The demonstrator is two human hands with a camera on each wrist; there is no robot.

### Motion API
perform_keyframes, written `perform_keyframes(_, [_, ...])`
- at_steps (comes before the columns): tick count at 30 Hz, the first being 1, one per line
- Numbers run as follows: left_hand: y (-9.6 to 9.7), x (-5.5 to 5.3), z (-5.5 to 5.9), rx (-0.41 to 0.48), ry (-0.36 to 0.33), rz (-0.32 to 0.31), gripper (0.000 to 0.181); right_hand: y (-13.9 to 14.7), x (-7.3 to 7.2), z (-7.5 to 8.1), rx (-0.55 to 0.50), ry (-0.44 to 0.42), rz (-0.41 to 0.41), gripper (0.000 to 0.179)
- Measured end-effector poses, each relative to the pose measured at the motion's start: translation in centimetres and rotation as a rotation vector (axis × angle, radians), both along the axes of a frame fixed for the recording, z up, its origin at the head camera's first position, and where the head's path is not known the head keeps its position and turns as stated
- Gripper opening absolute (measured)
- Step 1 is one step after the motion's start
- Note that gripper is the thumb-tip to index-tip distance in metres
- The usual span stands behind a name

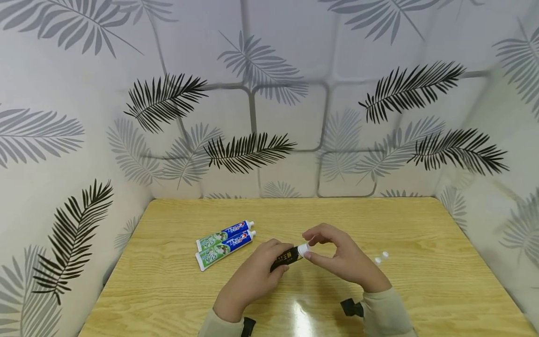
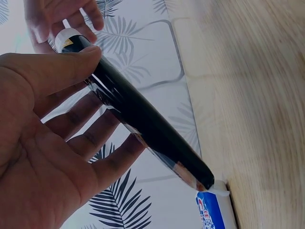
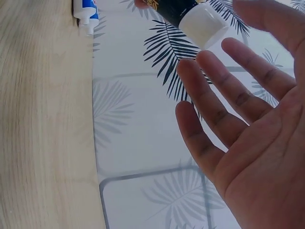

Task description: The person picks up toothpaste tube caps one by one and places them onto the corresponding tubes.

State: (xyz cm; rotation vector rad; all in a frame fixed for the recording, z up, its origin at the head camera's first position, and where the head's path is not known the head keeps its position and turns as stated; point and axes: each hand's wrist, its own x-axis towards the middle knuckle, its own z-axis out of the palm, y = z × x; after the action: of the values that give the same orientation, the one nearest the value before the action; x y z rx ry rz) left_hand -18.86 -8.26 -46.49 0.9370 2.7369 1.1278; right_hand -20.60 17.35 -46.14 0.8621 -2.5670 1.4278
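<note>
My left hand [image 1: 257, 269] grips a black tube [image 1: 285, 258] with gold lettering and a white cap [image 1: 303, 250]. The thumb lies on one side of the tube and the fingers support the other, as the left wrist view shows. The tube slants with its capped end toward my right hand [image 1: 337, 255]. Fingers and thumb of that hand are spread in a loose curve around the cap; in the right wrist view the fingertips [image 3: 206, 57] stand just off the cap.
Two blue-and-green toothpaste tubes [image 1: 225, 249] lie side by side at the left of the wooden table [image 1: 168, 299], white nozzles showing. Two small white caps [image 1: 381, 257] sit beyond the right wrist. A leaf-patterned wall covering [image 1: 286, 117] rises behind the table.
</note>
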Motion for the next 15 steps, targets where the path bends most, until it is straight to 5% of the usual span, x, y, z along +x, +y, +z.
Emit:
perform_keyframes(6, [-0.06,-0.09,-0.01,0.012,-0.006,-0.009,0.04,0.01,-0.19,0.03,-0.018,0.088,0.066,0.027])
perform_keyframes(15, [0.01,-0.07,-0.1,-0.016,0.023,-0.016,0.039,0.19,-0.18,-0.12,-0.011,0.069,0.105,0.034])
